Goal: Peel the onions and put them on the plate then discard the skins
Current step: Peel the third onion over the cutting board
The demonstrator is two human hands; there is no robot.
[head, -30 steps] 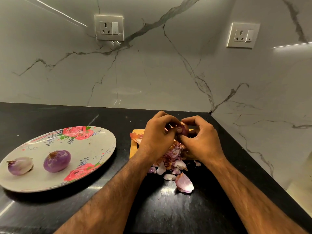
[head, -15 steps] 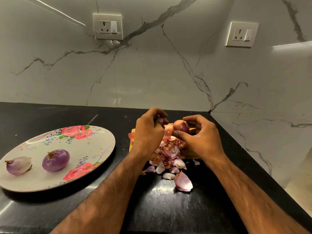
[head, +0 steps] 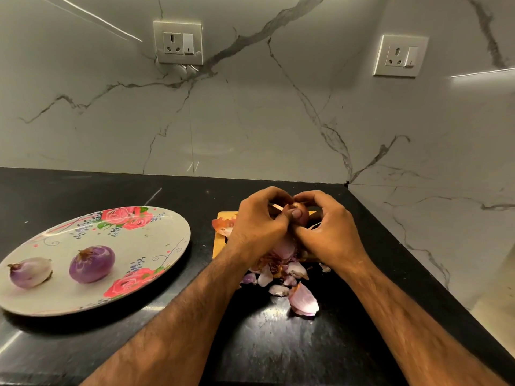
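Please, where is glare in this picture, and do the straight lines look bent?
Head view: glare streaks on the wall and a bright patch on the black counter near the onion skins; the wide lens tilts the sockets and rounds the plate.

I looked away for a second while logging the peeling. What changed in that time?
The left hand, which had drawn back with a strip of skin, closed in again on the onion that the right hand holds. The two peeled onions on the plate and the skins stayed put.
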